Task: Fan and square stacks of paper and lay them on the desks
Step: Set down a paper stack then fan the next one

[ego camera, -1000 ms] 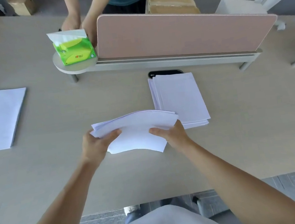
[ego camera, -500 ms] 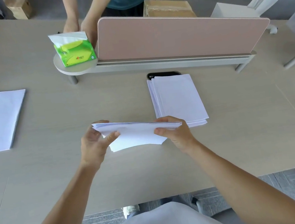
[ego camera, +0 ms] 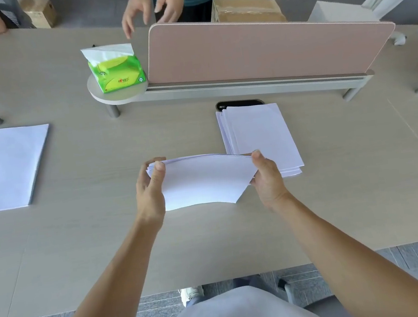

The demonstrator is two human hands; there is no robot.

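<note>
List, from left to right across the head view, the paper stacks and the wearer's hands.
flat paper stack → left hand → held stack → right hand. The other desk stack overlaps the right hand, so it is left out.

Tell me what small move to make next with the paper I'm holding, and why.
Probably flatten the bow and tap the held stack edge-down on the desk to square it: the left hand and right hand pinch its short ends, it arches upward, and its sheets look staggered at the left end.
</note>
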